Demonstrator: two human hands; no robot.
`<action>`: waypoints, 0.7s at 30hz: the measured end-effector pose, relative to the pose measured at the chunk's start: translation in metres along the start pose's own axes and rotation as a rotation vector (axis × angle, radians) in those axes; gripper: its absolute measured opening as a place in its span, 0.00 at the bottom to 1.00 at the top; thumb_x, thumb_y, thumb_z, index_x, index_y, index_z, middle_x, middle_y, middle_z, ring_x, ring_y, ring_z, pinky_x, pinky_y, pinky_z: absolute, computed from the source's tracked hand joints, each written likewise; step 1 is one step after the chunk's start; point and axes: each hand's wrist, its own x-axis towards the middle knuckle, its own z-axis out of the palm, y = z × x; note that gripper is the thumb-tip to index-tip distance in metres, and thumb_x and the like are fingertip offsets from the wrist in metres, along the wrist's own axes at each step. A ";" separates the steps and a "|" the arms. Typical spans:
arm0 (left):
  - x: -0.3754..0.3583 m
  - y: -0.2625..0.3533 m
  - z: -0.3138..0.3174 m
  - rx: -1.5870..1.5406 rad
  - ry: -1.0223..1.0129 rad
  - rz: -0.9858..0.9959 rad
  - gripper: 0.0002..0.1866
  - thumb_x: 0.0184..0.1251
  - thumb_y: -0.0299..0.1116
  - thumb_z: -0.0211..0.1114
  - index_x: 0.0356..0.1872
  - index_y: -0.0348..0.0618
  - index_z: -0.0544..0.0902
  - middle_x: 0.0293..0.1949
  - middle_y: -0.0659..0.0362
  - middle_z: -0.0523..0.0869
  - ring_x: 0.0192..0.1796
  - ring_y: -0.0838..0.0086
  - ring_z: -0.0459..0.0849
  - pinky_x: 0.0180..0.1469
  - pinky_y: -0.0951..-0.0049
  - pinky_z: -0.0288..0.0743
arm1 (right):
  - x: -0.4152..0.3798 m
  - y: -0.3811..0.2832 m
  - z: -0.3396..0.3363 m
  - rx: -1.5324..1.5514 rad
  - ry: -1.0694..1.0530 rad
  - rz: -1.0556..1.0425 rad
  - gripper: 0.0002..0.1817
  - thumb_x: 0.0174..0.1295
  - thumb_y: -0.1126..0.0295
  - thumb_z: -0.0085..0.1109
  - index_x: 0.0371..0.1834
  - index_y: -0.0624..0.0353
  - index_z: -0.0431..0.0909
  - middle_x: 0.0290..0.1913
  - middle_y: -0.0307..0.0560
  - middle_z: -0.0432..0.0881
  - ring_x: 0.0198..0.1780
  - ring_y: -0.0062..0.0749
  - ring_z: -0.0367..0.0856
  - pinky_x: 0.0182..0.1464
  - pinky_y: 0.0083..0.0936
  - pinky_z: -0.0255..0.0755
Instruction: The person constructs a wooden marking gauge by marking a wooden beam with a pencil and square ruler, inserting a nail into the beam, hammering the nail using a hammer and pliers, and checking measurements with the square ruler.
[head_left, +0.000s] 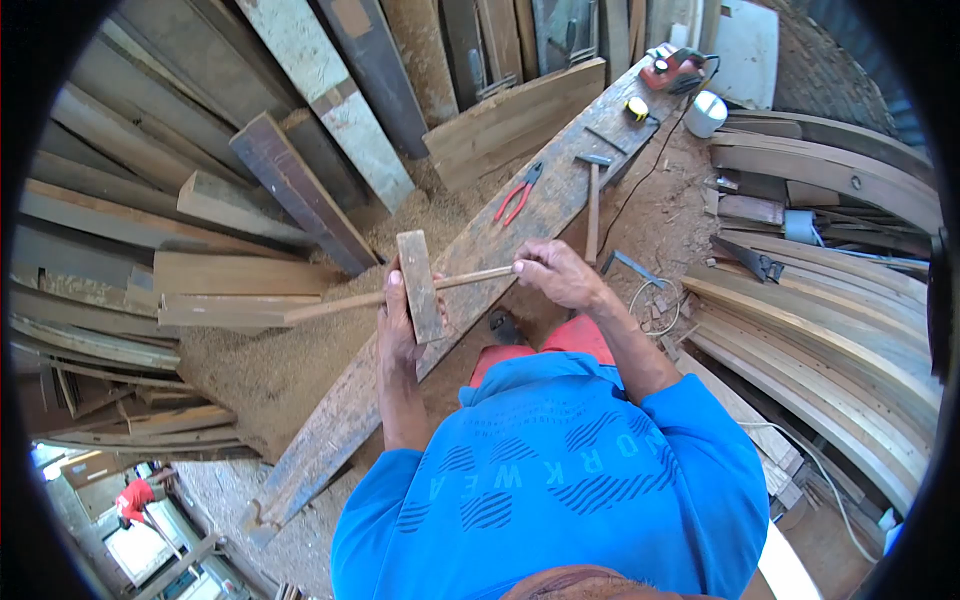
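Observation:
My left hand (pixel 397 310) is closed around a flat wooden block (pixel 420 285), its thumb along the block's near-left edge. A long thin wooden stick (pixel 478 276) runs crosswise at the block, passing behind it and out on both sides. My right hand (pixel 560 272) pinches the stick's right end between thumb and fingers. Both pieces are held above a long wooden plank bench (pixel 345 410). Past my hands on the bench lie red-handled pliers (pixel 518 195) and a hammer (pixel 593 195) with its handle toward me.
Farther along the bench are a yellow tape measure (pixel 637 108) and a red power tool (pixel 672 68) with a cord. A white tub (pixel 706 114) stands beside it. Stacked boards (pixel 820 320) and a handsaw (pixel 750 258) lie right; planks lean left. A person in red (pixel 135 498) is far off.

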 end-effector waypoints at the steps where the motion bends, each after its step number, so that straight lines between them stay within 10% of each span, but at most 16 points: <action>1: -0.002 0.001 -0.001 0.002 -0.010 0.011 0.34 0.80 0.60 0.48 0.78 0.53 0.60 0.47 0.50 0.84 0.32 0.72 0.84 0.29 0.70 0.82 | -0.002 -0.004 0.001 -0.036 0.003 -0.007 0.13 0.69 0.64 0.58 0.40 0.66 0.81 0.30 0.44 0.78 0.35 0.28 0.75 0.39 0.31 0.71; 14: -0.026 0.012 -0.020 -0.121 0.036 0.072 0.31 0.81 0.58 0.48 0.73 0.48 0.66 0.47 0.49 0.82 0.31 0.69 0.84 0.27 0.69 0.82 | -0.011 -0.050 0.028 -0.287 0.071 -0.192 0.08 0.68 0.71 0.55 0.42 0.64 0.78 0.39 0.59 0.82 0.44 0.55 0.82 0.50 0.41 0.75; 21: -0.029 0.008 -0.050 -0.238 0.060 -0.030 0.30 0.78 0.61 0.51 0.60 0.42 0.75 0.41 0.52 0.83 0.31 0.66 0.84 0.25 0.68 0.82 | 0.001 -0.037 0.041 -0.173 -0.030 -0.203 0.11 0.73 0.71 0.51 0.47 0.65 0.81 0.33 0.45 0.81 0.35 0.26 0.82 0.42 0.27 0.79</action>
